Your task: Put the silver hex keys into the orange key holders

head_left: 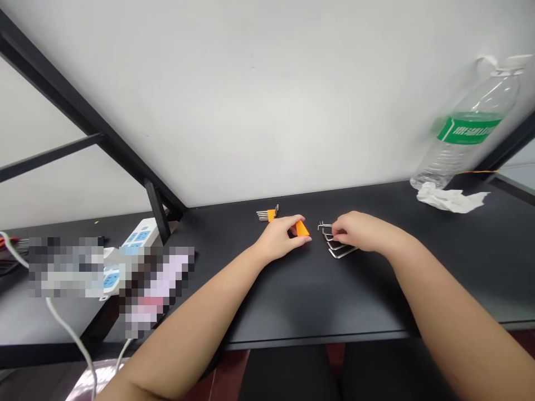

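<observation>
My left hand (279,240) is closed around an orange plastic hex key holder (301,228), its fingers partly covering it. To its right, several silver L-shaped hex keys (340,253) lie loosely side by side on the black desk, bent ends toward the left. My right hand (355,231) comes down over them with thumb and fingers pinched on a hex key; the fingers hide part of the bunch. Just behind my left hand lies a second orange holder (271,214) with several thin keys sticking out to the left.
At the back right a large clear bottle (468,128) with a green label leans by the white wall, a crumpled tissue (451,199) in front of it. On the left are a white power strip (140,236), a blurred-out phone-like object (161,289) with a cable, and a black metal frame (104,145).
</observation>
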{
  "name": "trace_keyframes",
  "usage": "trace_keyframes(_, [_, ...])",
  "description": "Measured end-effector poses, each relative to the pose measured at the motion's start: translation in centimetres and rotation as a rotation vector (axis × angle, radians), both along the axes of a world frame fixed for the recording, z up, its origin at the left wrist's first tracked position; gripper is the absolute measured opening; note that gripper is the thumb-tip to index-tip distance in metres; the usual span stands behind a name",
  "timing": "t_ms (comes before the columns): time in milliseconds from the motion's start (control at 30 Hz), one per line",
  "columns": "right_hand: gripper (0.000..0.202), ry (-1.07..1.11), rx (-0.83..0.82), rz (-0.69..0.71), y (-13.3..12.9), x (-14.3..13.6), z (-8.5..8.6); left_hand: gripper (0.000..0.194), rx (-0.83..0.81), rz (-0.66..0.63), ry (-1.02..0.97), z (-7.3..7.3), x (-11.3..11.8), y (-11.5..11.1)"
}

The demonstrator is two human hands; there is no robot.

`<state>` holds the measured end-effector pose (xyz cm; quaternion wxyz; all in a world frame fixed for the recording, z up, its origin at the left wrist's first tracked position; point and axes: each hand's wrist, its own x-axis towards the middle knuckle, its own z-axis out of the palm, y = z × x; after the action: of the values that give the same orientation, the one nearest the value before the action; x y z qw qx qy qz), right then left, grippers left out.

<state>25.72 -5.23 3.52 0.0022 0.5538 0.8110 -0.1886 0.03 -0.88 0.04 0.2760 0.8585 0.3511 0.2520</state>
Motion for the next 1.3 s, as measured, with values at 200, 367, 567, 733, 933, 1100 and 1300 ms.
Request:
trace_keyframes(200, [0.020,-0.007,0.082,0.015,0.2,0.2,-0.4,0.043,-0.005,0.001,0.009,0.0,0.0,0.0])
trace_keyframes(367, [0.016,0.007,0.067,0.014,0.3,0.1,-0.8,0.044,0.004,0.001,0.008,0.1,0.1,0.0])
trace_keyframes(567, [0.019,-0.012,0.045,0.010,0.4,0.3,-0.7,0.043,-0.008,-0.001,0.022,0.0,0.1,0.0])
trace_keyframes(733, [0.017,-0.035,0.004,-0.048,0.7,1.2,-0.5,0.044,-0.009,-0.002,0.013,-0.1,0.0,0.1])
trace_keyframes(933, [0.013,0.034,-0.005,-0.035,0.7,1.2,-0.5,0.043,0.004,-0.003,0.036,0.0,0.0,0.0])
trace_keyframes(1100, [0.015,0.028,-0.076,-0.017,0.3,0.8,0.0,0.044,0.008,0.000,0.038,0.1,0.0,-0.1])
trace_keyframes(1300, [0.019,0.063,-0.166,0.017,-0.4,0.7,0.7,0.044,0.012,-0.005,0.038,-0.1,0.0,0.0])
